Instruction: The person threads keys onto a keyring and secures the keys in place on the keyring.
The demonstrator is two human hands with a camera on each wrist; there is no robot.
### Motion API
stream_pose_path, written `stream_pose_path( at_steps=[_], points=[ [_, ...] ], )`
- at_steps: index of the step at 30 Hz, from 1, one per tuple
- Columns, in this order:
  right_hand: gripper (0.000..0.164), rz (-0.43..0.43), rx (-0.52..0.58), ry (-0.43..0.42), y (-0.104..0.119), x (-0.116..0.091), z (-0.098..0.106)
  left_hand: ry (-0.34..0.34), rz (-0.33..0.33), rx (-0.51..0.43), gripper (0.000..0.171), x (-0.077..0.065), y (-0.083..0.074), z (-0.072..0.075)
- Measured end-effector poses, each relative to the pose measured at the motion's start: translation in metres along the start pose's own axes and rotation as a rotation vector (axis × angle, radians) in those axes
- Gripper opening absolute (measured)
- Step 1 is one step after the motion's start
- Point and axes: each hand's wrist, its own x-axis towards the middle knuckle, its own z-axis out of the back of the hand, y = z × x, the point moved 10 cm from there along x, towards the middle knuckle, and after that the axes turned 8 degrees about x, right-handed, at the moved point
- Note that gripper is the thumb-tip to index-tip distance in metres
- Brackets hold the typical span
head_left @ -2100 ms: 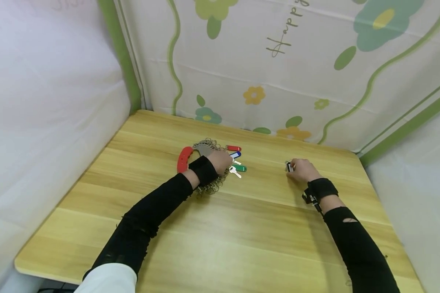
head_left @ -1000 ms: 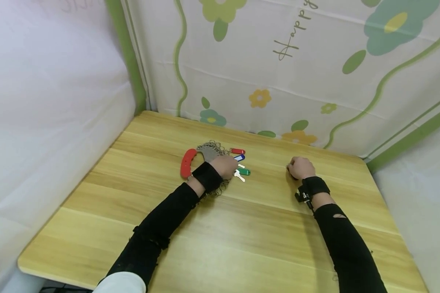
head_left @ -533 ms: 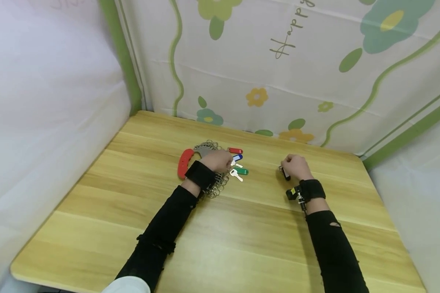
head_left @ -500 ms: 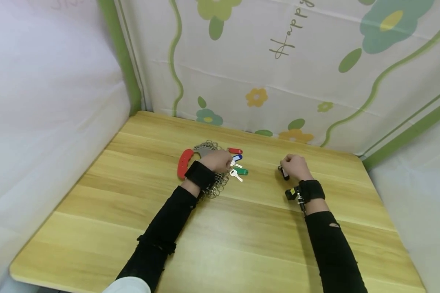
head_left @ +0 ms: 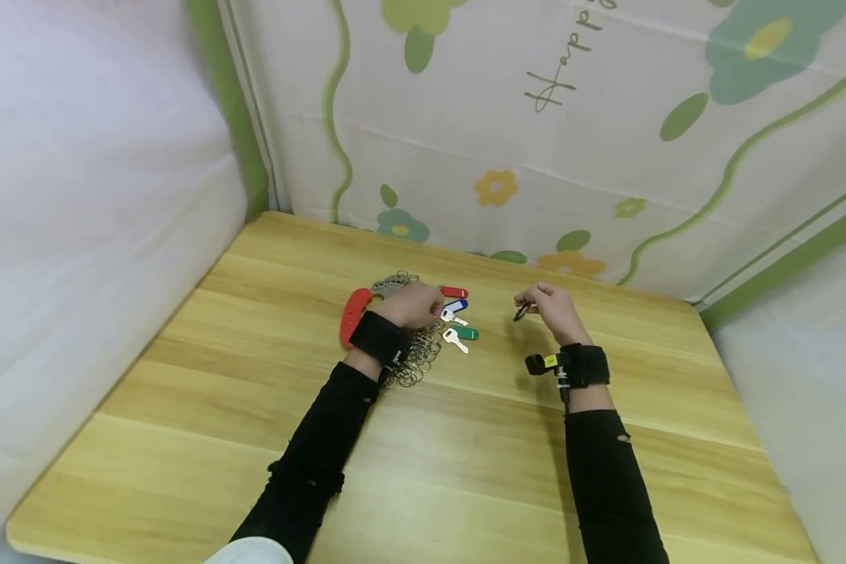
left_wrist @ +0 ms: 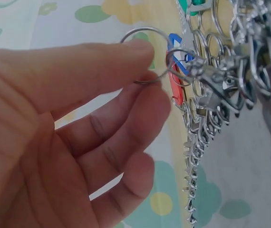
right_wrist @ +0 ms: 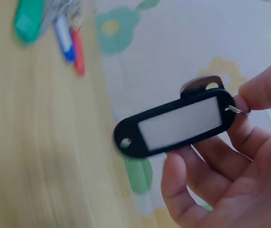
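My left hand is over the key holder, whose curved red handle lies at the left with many small metal rings along its grey plate. Between thumb and forefinger it pinches one split ring. My right hand holds a black key tag by its small ring, above the table. A key shows partly behind this tag. On the holder's right side hang a red tag, a blue tag and a green tag, with silver keys.
The wooden table is bordered at the back by a flower-printed cloth wall and at the left by a white cloth wall. A camera juts from the right wrist band.
My right hand has lifted the black tag off the table and moved left toward the key holder. My left hand stays at the rings, shifting only slightly.
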Motion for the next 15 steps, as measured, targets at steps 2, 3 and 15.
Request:
stream_pose_path(
  at_steps=[2, 3, 15],
  points=[
    [0.032, 0.029, 0.125, 0.05, 0.011, -0.001, -0.012, 0.0, 0.004, -0.001, 0.017, 0.0, 0.0, 0.001],
    [0.032, 0.042, 0.173, 0.084, 0.017, -0.001, -0.019, -0.005, 0.009, -0.002, 0.016, 0.0, 0.0, 0.001],
    [0.028, -0.083, 0.337, 0.223, 0.006, 0.002, -0.07, -0.001, -0.028, -0.009, 0.012, 0.001, -0.012, -0.005]
  ],
)
